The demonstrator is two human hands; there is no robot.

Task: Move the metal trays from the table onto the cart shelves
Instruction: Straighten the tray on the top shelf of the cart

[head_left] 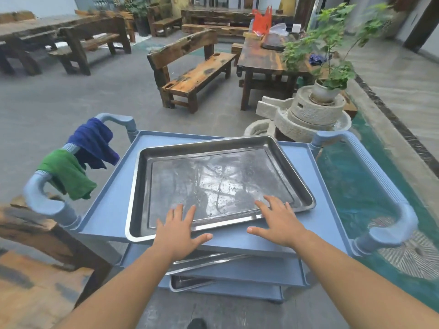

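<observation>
Metal tray (221,184) lies skewed on the cart's top shelf (107,205), near-left corner overhanging. Left hand (177,230) and right hand (276,220) rest spread, fingers apart, gripping nothing; a nudge could tip it off.

Three rectangular shallow metal trays: one on the top shelf (221,184), one edge showing on the middle shelf (206,262), one on the bottom shelf (190,282). One blue-grey plastic cart (316,162) with three shelves and two looped side handles: left handle (40,195), right handle (389,203). Two cloths draped on the left handle: one dark blue cloth (95,143), one green cloth (69,174). Two bare hands: left (177,230), right (279,222), both flat with fingers spread. One rustic wooden bench with backrest (192,67) directly beyond the cart. One round stone millstone (313,112). One potted green plant (330,67) on it. One orange plastic bag (261,20).
</observation>
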